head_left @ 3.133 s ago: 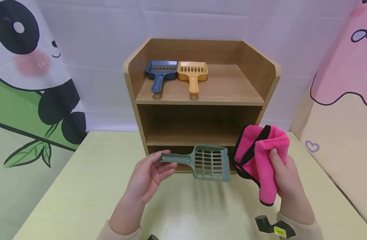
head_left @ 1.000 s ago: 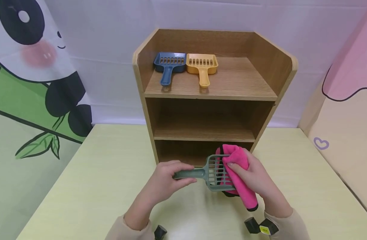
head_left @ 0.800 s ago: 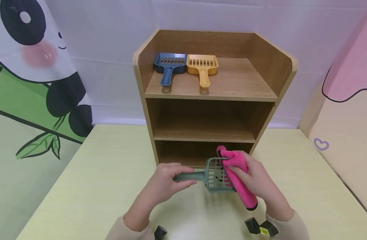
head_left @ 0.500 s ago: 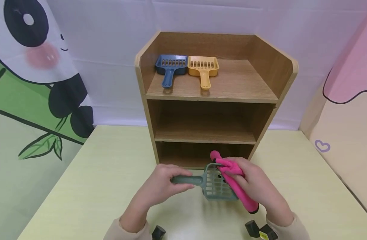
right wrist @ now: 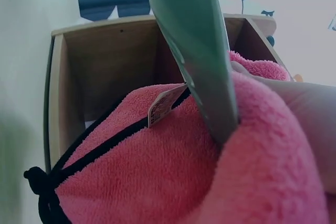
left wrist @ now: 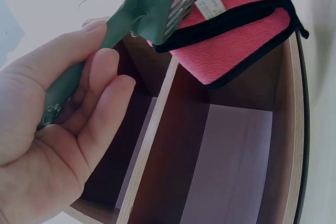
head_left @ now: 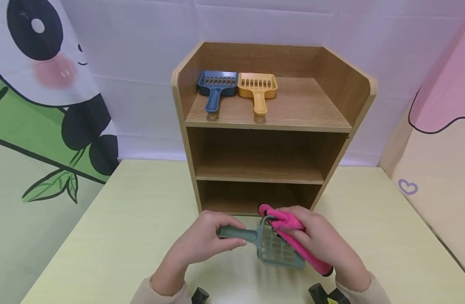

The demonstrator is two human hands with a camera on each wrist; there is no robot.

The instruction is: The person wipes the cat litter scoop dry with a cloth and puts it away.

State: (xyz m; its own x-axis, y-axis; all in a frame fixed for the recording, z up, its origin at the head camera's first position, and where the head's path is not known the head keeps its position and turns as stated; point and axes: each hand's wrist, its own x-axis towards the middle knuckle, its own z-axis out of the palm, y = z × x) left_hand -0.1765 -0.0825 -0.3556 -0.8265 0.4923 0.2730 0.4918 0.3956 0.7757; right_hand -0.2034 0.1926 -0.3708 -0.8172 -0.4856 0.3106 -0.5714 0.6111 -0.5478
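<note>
My left hand (head_left: pixel 206 237) grips the handle of a grey-green slotted litter scoop (head_left: pixel 279 249), with the thumb and fingers around it in the left wrist view. The scoop is held above the table, its slotted head pointing right and tilted downward. My right hand (head_left: pixel 317 236) pinches a pink towel (head_left: pixel 289 223) with black edging against the scoop's upper and right side. In the right wrist view the pink towel (right wrist: pixel 142 166) lies on both sides of the scoop (right wrist: pixel 199 51). A white label (left wrist: pixel 210 6) shows on the towel. Part of the scoop's head is hidden behind the towel.
A wooden shelf unit (head_left: pixel 268 127) stands behind the hands on the pale table (head_left: pixel 122 236). On its top shelf lie a blue litter scoop (head_left: pixel 217 84) and a yellow litter scoop (head_left: pixel 258 86), side by side. Printed cloth backdrops (head_left: pixel 141 84) surround the table.
The right hand has brought the towel from the right onto the scoop's head. Both hands have since lowered slightly, and the scoop has tilted downward. The towel's top end has shifted left.
</note>
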